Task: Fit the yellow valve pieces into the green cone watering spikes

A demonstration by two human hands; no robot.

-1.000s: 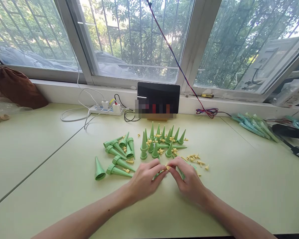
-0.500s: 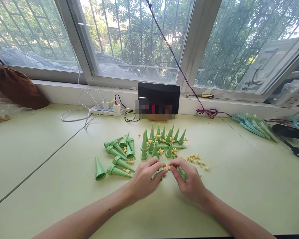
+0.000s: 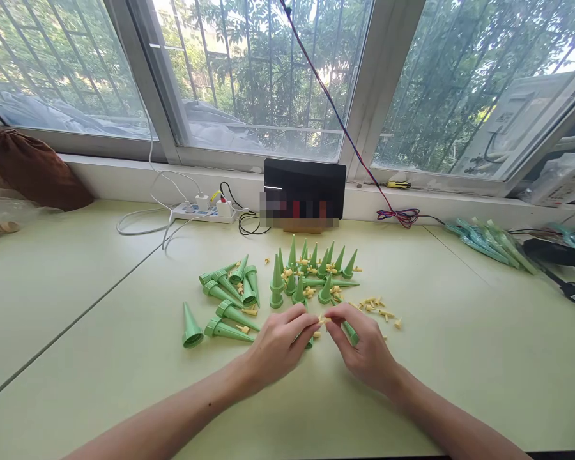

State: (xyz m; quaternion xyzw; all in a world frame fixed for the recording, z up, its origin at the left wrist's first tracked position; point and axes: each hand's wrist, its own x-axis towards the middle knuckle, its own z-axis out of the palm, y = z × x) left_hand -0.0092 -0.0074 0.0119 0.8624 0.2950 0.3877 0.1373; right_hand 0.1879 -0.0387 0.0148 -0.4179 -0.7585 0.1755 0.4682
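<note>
Between my two hands is a small yellow plastic valve piece [image 3: 323,321], pinched from both sides; its exact shape is mostly covered by fingertips. My left hand [image 3: 283,335] is closed with thumb and fingers on its left end. On the right end, my right hand [image 3: 363,338] pinches with thumb and index finger. Beneath the hands lie green plastic spikes [image 3: 349,332], partly hidden. Just beyond them, several green spikes [image 3: 324,291] stand upright with yellow pieces among them. To the left, more green spikes [image 3: 225,329] lie in a loose pile.
Loose yellow pieces [image 3: 376,305] lie to the right of the spikes. A single green spike [image 3: 191,327] stands at the left. Behind are a tablet on a stand [image 3: 304,185], a power strip [image 3: 206,214] and coiled wires [image 3: 400,218]. Bagged parts [image 3: 489,243] lie far right.
My left fingers have closed and shifted slightly around the yellow piece, and a yellow part on the table now shows below them. Both hands otherwise stay in place.
</note>
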